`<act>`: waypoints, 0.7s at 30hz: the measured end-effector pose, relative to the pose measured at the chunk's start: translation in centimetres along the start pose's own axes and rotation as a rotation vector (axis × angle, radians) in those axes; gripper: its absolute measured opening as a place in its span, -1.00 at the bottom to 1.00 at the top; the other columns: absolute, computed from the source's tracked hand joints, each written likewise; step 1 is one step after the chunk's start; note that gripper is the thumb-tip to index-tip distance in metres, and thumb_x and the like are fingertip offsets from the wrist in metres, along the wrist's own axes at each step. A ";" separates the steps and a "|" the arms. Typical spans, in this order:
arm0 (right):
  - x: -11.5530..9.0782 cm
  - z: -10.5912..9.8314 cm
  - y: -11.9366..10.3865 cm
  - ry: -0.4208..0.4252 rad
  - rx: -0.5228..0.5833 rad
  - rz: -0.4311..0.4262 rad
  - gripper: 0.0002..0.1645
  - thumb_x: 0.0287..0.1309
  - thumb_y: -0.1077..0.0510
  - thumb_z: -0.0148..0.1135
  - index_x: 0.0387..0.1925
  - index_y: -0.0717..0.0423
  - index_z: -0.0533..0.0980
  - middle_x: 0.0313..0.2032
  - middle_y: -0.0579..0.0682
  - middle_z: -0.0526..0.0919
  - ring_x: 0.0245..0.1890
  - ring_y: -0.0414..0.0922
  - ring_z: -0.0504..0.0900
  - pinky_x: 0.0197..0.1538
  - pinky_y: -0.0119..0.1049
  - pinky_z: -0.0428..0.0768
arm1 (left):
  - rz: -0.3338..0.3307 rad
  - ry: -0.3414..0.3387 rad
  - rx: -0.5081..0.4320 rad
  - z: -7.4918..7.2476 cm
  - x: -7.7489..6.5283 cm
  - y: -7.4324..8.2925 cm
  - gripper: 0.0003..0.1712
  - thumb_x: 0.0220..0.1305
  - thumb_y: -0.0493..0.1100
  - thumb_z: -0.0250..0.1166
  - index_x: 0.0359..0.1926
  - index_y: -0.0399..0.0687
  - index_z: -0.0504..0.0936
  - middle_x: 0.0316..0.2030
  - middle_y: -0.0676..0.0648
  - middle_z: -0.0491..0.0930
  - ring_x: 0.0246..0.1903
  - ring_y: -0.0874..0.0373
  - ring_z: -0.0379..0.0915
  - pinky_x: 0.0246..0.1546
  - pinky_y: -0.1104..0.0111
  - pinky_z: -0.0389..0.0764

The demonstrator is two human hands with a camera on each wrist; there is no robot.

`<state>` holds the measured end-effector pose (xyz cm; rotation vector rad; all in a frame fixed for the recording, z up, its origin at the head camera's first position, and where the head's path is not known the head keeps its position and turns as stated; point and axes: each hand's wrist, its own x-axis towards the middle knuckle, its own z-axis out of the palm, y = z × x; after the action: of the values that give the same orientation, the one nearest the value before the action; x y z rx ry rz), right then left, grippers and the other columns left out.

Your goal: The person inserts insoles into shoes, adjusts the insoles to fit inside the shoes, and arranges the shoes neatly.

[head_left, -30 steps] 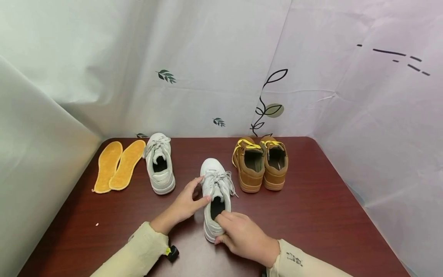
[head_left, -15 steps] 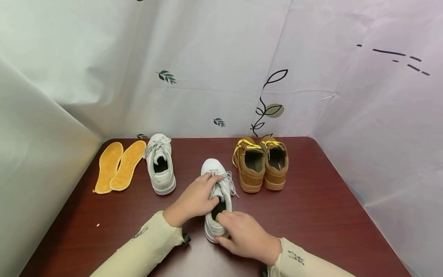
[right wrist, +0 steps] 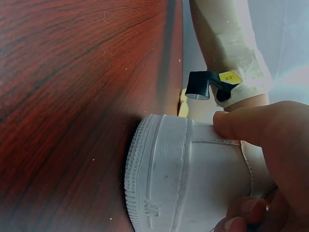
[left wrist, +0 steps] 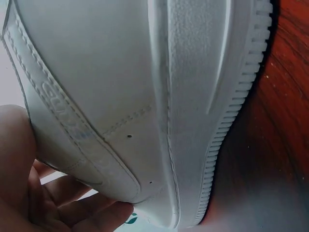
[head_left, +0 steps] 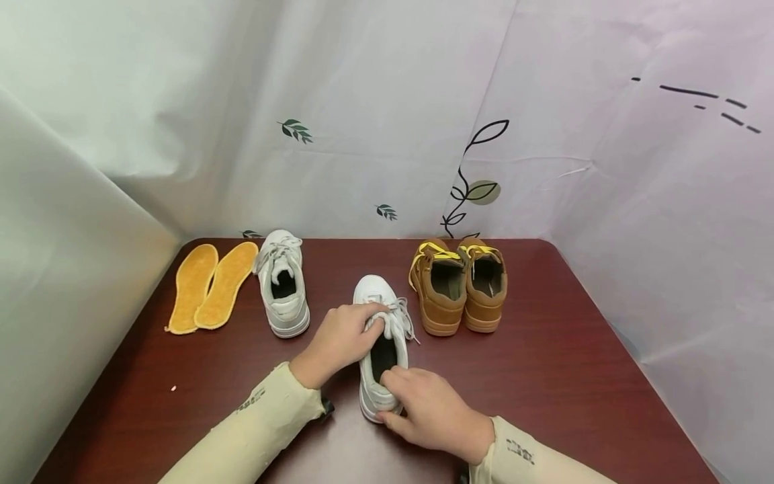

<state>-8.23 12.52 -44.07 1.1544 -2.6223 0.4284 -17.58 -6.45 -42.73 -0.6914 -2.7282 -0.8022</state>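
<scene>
A white lace-up sneaker (head_left: 367, 288) stands on the table in the middle of the head view, toe pointing away. My left hand (head_left: 340, 337) holds its tongue and laces, with the thumb at the tongue and the fingers across the lacing. At the heel, my right hand (head_left: 431, 411) grips the collar. Its thumb lies outside on the heel, as the right wrist view shows, and its fingers reach over the rim, their tips partly hidden. Between the hands the shoe's dark opening shows. The left wrist view shows the sneaker's side (left wrist: 120, 72) and sole against the table.
A second white sneaker (head_left: 289, 310) stands at the back left. Beside it lie two yellow-orange insoles (head_left: 193, 286), slightly overlapping. A pair of brown shoes with yellow laces (head_left: 441, 312) stands at the back right. Behind the dark red table (head_left: 544, 376) hangs a pale curtain.
My left hand has moved from the sneaker's left side up onto its tongue and laces, and the tongue is drawn forward, baring more of the opening. My right hand stays at the heel.
</scene>
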 end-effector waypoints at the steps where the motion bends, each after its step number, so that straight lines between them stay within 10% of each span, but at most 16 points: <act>1: 0.0 0.0 0.0 0.003 0.000 0.002 -0.55 0.01 -0.14 0.49 -0.31 -0.12 0.37 -0.45 -0.33 0.34 -0.47 -0.36 0.32 -0.39 -0.45 0.37 | -0.009 0.004 -0.003 0.0 0.1 0.0 -0.66 0.39 -0.02 0.10 0.04 0.27 0.74 -0.11 0.16 0.75 -0.21 0.07 0.71 -0.17 0.10 0.66; 8: 0.0 -0.4 0.0 -0.017 0.056 0.018 -0.69 0.28 -0.17 0.26 -0.29 -0.11 0.39 -0.46 -0.33 0.33 -0.47 -0.37 0.33 -0.37 -0.48 0.38 | -0.065 0.020 -0.002 0.2 0.3 0.0 -0.65 0.35 0.00 0.12 0.01 0.26 0.77 -0.53 0.10 0.70 -0.54 0.11 0.54 -0.39 0.18 0.59; 16: 1.2 -1.8 2.1 0.045 0.323 0.104 -0.83 0.42 -0.03 0.14 -0.10 -0.08 0.53 -0.24 -0.27 0.57 -0.28 -0.35 0.52 -0.17 -0.43 0.53 | -0.099 0.056 0.008 0.5 0.2 0.1 -0.66 0.30 0.07 0.19 -0.01 0.24 0.77 -0.47 0.00 0.74 -0.50 -0.03 0.62 -0.39 0.12 0.58; 21: 3.7 -1.4 3.2 0.102 0.128 0.305 -0.36 0.17 -0.14 0.37 0.18 0.05 0.43 -0.06 -0.03 0.47 -0.33 -0.18 0.54 -0.21 -0.27 0.59 | -0.119 0.049 0.004 0.6 0.2 0.2 -0.66 0.29 0.09 0.22 0.00 0.23 0.77 -0.42 -0.01 0.76 -0.44 -0.04 0.66 -0.32 0.09 0.60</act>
<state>-12.95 12.57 -42.06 0.7422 -2.7182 0.7027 -17.72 -5.95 -43.05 -0.5059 -2.7472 -0.8273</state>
